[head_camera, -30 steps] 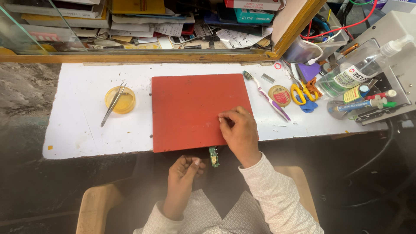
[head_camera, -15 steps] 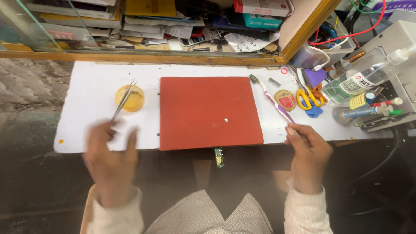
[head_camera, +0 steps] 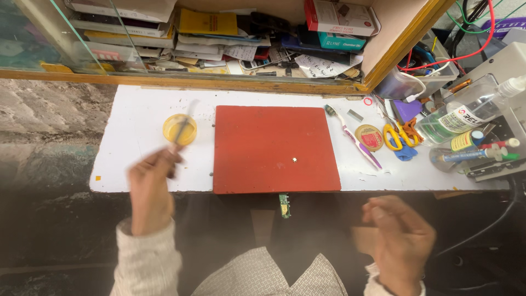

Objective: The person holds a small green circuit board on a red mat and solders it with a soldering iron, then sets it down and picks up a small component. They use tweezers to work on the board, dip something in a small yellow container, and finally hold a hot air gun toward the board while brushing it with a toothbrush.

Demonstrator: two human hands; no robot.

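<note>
My left hand (head_camera: 149, 189) reaches over the white tabletop (head_camera: 126, 159) at the left, and its fingertips pinch the lower end of metal tweezers (head_camera: 182, 130). The tweezers are motion-blurred and lie across a small round yellow dish (head_camera: 178, 129). A red square mat (head_camera: 274, 148) lies in the middle of the table with a tiny pale part (head_camera: 294, 159) on it. Blurred and loosely curled, my right hand (head_camera: 397, 241) hovers below the table's front edge at the right, with nothing visible in it. A small green circuit board (head_camera: 284, 205) sticks out under the front edge.
Right of the mat lie a toothbrush (head_camera: 355, 138), a round tin (head_camera: 369, 137), yellow-handled scissors (head_camera: 393, 137), a clear bottle (head_camera: 466, 118) and pens. Behind the table, a wood-framed glass shelf (head_camera: 230, 85) holds papers and boxes. Red and black cables run at the far right.
My left hand came up from my lap to the yellow dish and took hold of the tweezers. My right hand left the mat and dropped below the table edge at the right.
</note>
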